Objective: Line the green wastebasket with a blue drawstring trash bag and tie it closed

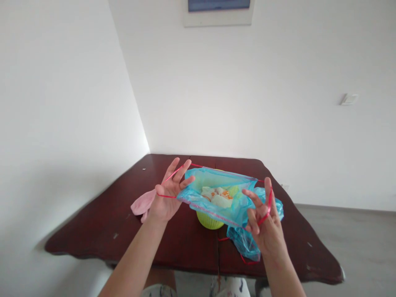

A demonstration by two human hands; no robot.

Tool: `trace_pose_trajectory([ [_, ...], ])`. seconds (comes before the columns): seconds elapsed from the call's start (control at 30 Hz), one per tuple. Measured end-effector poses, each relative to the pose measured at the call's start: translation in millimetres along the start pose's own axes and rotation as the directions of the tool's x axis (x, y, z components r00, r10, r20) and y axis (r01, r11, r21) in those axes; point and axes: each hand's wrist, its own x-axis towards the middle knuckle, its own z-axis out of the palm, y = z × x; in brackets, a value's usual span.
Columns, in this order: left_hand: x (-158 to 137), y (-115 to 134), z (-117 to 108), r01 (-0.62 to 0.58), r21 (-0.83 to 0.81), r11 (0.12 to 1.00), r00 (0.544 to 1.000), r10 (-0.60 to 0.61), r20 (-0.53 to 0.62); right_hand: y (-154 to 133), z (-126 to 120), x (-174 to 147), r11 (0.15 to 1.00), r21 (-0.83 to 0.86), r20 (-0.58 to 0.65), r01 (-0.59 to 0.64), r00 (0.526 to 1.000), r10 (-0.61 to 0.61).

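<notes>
A blue drawstring garbage bag (198, 201) is stretched wide between my hands, its mouth facing up. Crumpled white tissues with orange marks (221, 198) lie inside. My left hand (169, 194) has its fingers spread, with the red drawstring looped around them. Around the fingers of my right hand (266, 222), which are partly bent, the drawstring's other loop is pulled taut. Below the bag shows a yellow-green basket (210, 222); the bag hides most of it, and whether the bag sits in it I cannot tell.
On the dark red wooden table (102, 222), a pink cloth (144, 204) lies behind my left wrist. More blue plastic bag (244, 243) with red strings lies by my right hand. White walls (216, 90) stand behind and to the left.
</notes>
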Motion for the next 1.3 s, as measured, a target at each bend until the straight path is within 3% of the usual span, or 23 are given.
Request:
trace_pose_trajectory([
  [0.13, -2, -10, 8, 0.045, 0.009, 0.999, 0.997, -0.046, 0.055, 13, -1, 15, 0.999, 0.048, 0.022, -0.016, 1.0, 0.015],
  [0.23, -4, -16, 6, 0.027, -0.017, 0.999, 0.997, -0.025, 0.079, 20, -1, 23, 0.997, -0.005, -0.038, 0.074, 0.997, -0.074],
  [0.33, -2, -16, -1, -0.106, 0.026, 0.994, 0.994, 0.106, -0.01, 18, -1, 26, 0.989, -0.045, -0.087, 0.141, 0.986, -0.144],
  [0.47, 1, 0, -8, -0.218, 0.182, 0.959, 0.95, 0.251, -0.184, 4, -6, 33, 0.95, -0.157, -0.085, 0.271, 0.954, -0.287],
  [0.57, 0, 20, -12, -0.145, 0.318, 0.937, 0.943, 0.229, -0.243, -8, -10, 41, 0.85, -0.303, -0.024, 0.43, 0.889, -0.458],
  [0.63, 1, 34, -16, -0.132, 0.419, 0.899, 0.94, 0.248, -0.235, -16, -10, 46, 0.729, -0.441, 0.034, 0.523, 0.822, -0.568],
  [0.77, 17, 57, -12, -0.28, 0.509, 0.814, 0.897, 0.411, -0.163, -31, 4, 55, 0.518, -0.598, 0.175, 0.611, 0.73, -0.66],
  [0.87, 39, 67, 13, -0.406, 0.405, 0.819, 0.886, 0.462, -0.048, -36, 28, 63, 0.475, -0.539, 0.321, 0.695, 0.691, -0.647],
  [1.0, 66, 71, 66, -0.386, 0.239, 0.891, 0.914, 0.336, 0.227, -31, 71, 76, 0.481, -0.476, 0.585, 0.736, 0.674, -0.452],
  [1.1, 75, 69, 95, -0.392, 0.274, 0.878, 0.875, 0.264, 0.405, -26, 99, 85, 0.487, -0.442, 0.7, 0.753, 0.629, -0.338],
  [1.17, 76, 68, 104, -0.435, 0.328, 0.839, 0.842, 0.25, 0.477, -25, 112, 89, 0.584, -0.376, 0.735, 0.719, 0.616, -0.285],
  [1.23, 74, 69, 105, -0.481, 0.364, 0.797, 0.82, 0.263, 0.509, -24, 121, 90, 0.715, -0.31, 0.72, 0.626, 0.646, -0.253],
  [1.3, 71, 73, 102, -0.548, 0.425, 0.72, 0.8, 0.304, 0.517, -24, 125, 89, 0.803, -0.285, 0.653, 0.524, 0.719, -0.237],
])
